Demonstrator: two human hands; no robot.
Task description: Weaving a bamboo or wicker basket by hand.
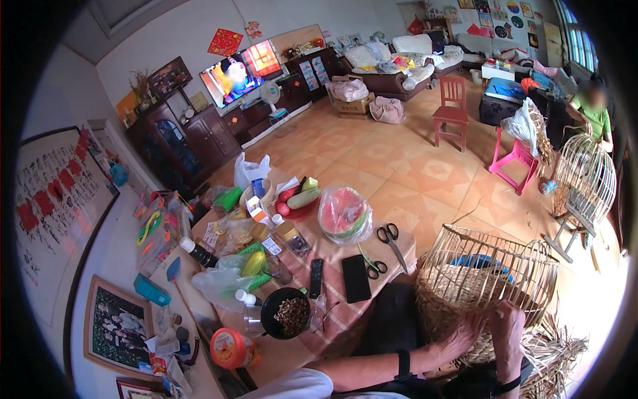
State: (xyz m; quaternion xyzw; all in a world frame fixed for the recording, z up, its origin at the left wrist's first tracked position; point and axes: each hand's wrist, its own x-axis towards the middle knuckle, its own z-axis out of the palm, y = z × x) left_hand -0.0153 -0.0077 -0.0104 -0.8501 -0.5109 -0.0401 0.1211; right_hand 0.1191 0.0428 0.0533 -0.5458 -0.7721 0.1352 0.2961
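A half-woven basket (458, 286) stands at my lap, with straw weave round its lower part and bare stakes with a pale hoop above. My left hand (462, 336) lies against the near side of its weave, fingers bent and closed on it. Close beside it, my right hand (506, 326) is curled into a fist at the basket's near right side. Whatever lies in its fingers is hidden, perhaps a thin strand. Something blue (482, 264) shows inside the basket. Loose dry straw (548, 352) spreads out to the right of my right hand.
The table (399, 246) at left holds scissors (393, 245), a phone (356, 278), a remote (316, 278), a wrapped watermelon half (344, 214) and a black bowl (286, 312). A red chair (452, 113) and pink stool (515, 159) stand beyond. A person (590, 110) at far right handles another basket frame (585, 176).
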